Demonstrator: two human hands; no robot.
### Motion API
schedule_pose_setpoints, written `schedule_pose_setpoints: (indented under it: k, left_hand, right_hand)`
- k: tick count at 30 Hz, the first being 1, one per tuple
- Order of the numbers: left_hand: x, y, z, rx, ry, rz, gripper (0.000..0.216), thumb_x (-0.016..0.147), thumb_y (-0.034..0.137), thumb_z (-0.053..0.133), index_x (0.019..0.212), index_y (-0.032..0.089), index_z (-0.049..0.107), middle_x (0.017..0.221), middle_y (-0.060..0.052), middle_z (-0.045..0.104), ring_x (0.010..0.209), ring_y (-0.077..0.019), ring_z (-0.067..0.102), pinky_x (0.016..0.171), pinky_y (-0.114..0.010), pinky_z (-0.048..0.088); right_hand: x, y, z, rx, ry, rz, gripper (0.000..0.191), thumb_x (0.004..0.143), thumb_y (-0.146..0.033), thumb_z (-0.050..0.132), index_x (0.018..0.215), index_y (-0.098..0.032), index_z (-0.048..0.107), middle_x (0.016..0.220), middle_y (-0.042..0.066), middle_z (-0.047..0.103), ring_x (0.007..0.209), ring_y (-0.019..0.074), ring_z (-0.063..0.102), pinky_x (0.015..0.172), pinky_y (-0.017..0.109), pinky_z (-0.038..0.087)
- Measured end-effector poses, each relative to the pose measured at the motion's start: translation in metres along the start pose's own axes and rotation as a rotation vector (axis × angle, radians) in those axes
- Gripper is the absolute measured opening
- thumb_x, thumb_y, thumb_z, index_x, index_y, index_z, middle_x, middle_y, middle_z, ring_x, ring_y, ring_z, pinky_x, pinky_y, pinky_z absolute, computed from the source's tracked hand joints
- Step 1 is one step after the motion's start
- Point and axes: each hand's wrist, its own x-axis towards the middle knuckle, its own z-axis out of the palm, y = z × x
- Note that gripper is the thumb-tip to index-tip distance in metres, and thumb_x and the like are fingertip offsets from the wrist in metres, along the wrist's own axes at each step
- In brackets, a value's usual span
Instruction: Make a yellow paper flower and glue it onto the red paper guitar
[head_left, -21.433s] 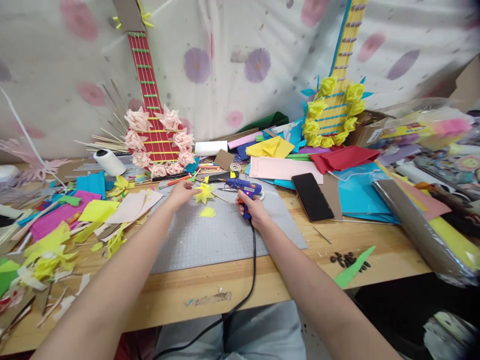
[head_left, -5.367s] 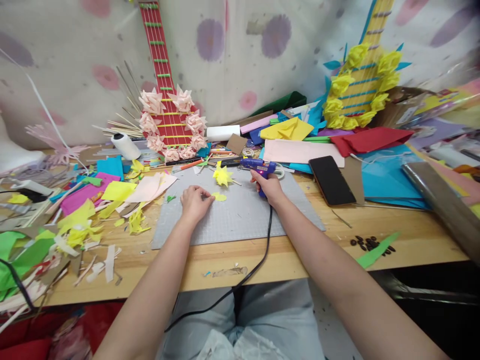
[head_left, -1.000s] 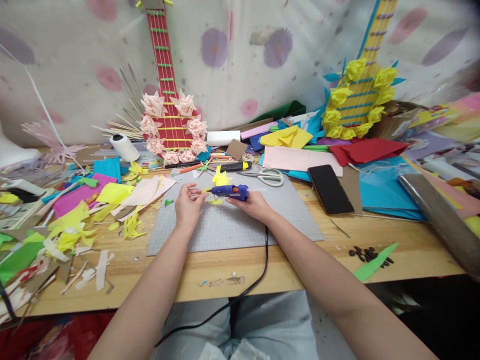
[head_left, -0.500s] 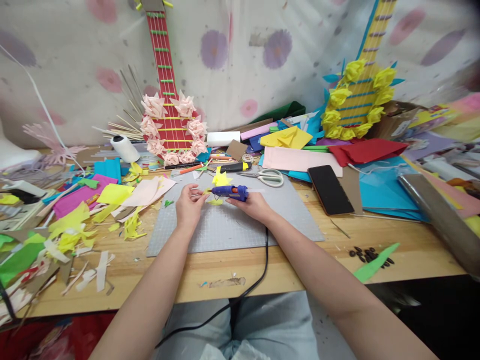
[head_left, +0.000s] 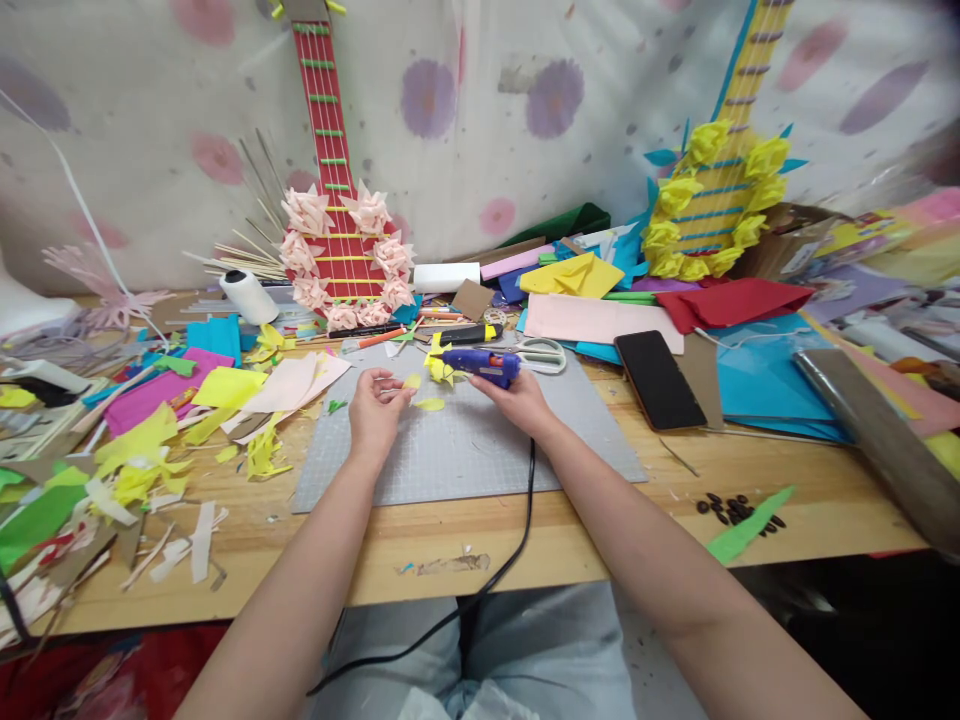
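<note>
Grasped between the thumb and index fingertip of my left hand (head_left: pixel 379 412) is a small yellow petal (head_left: pixel 412 382), its free end directed rightward. My right hand (head_left: pixel 521 398) is closed about the handle of a blue glue gun (head_left: pixel 476 364), nozzle directed left; the black cord (head_left: pixel 531 480) runs down from that hand and over the table edge (head_left: pixel 585 530). From my remote head view, the nozzle overlaps a yellow paper flower (head_left: pixel 439 372); I cannot tell whether the two touch. A second petal (head_left: pixel 430 405) lies flat on the grey cutting mat (head_left: pixel 480 460), between my hands and just in front of the flower. Scissors (head_left: pixel 544 356) rest behind my right hand, at the rear of the mat. A phone (head_left: pixel 660 380) lies to the right of the mat. Two paper-trimmed guitars, one red (head_left: pixel 352 270) and one yellow (head_left: pixel 705 215), stand at the rear against a patterned curtain (head_left: pixel 480 130).
</note>
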Motion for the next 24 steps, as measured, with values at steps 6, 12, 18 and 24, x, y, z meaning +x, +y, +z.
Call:
schedule_pose_setpoints:
  k: [6, 12, 18, 24]
  left_hand:
    - [0.002, -0.004, -0.001, -0.133, -0.038, -0.06, 0.035, 0.051, 0.026, 0.073, 0.069, 0.017, 0.045, 0.068, 0.001, 0.061, 0.059, -0.013, 0.061, 0.06, -0.027, 0.049]
    - [-0.001, 0.003, -0.002, -0.161, -0.062, -0.139, 0.03, 0.048, 0.031, 0.075, 0.066, 0.014, 0.058, 0.063, -0.001, 0.062, 0.06, -0.0131, 0.06, 0.068, -0.031, 0.049]
    - [-0.002, 0.008, -0.004, -0.139, -0.097, -0.181, 0.041, 0.043, 0.03, 0.077, 0.077, 0.013, 0.062, 0.074, -0.004, 0.065, 0.071, -0.0155, 0.061, 0.075, -0.031, 0.047]
    - [0.003, 0.0, 0.0, -0.108, -0.106, -0.111, 0.038, 0.046, 0.021, 0.072, 0.078, 0.015, 0.054, 0.078, -0.003, 0.062, 0.074, -0.0143, 0.061, 0.073, -0.03, 0.047]
  right_hand:
    - [0.012, 0.003, -0.013, 0.373, 0.159, 0.159, 0.039, 0.063, -0.053, 0.062, 0.054, -0.017, 0.049, 0.05, -0.003, 0.049, 0.038, 0.0055, 0.04, 0.037, 0.02, 0.033]
    - [0.019, 0.009, -0.019, 0.59, 0.215, 0.207, 0.036, 0.059, -0.05, 0.067, 0.059, -0.018, 0.05, 0.05, -0.005, 0.048, 0.037, 0.0043, 0.038, 0.034, 0.018, 0.033]
    - [0.019, 0.01, -0.018, 0.582, 0.215, 0.213, 0.037, 0.06, -0.05, 0.066, 0.057, -0.017, 0.049, 0.05, -0.004, 0.048, 0.037, 0.0039, 0.038, 0.033, 0.018, 0.032]
    - [0.019, 0.008, -0.019, 0.524, 0.199, 0.224, 0.041, 0.06, -0.055, 0.063, 0.055, -0.018, 0.049, 0.05, -0.004, 0.048, 0.037, 0.0042, 0.038, 0.034, 0.019, 0.032]
